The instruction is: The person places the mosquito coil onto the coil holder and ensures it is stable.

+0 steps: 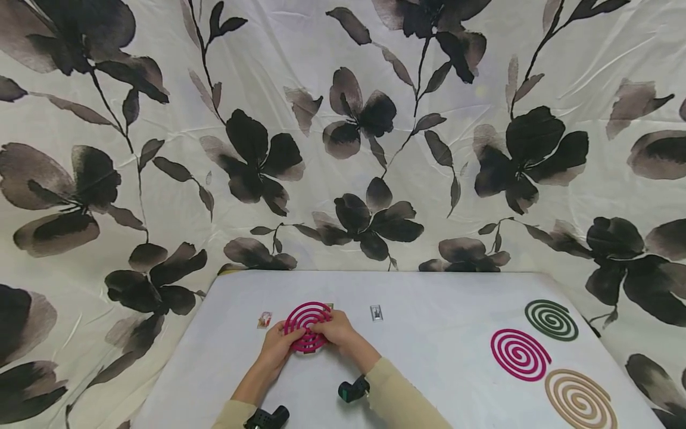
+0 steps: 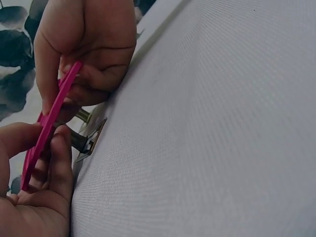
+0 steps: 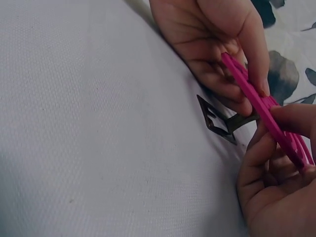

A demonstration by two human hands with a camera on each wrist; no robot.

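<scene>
Both hands hold one pink mosquito coil (image 1: 311,344) low over the white table. The left hand (image 1: 277,347) pinches its left side, thumb on the near face and fingers behind in the left wrist view. On the other side, the right hand (image 1: 340,329) pinches the coil between thumb and fingers. The coil is tilted on edge in both wrist views. Behind it, a small metal stand (image 3: 239,121) with a flat cut-out base reaches toward the coil's middle. Fingers hide where stand and coil meet, so I cannot tell whether they are joined.
Flat on the table's right side lie a green coil (image 1: 552,320), another pink coil (image 1: 520,355) and a tan coil (image 1: 581,400). A small red-and-white piece (image 1: 265,320) lies left of the hands, a small metallic piece (image 1: 377,313) right. A floral cloth (image 1: 450,36) hangs behind.
</scene>
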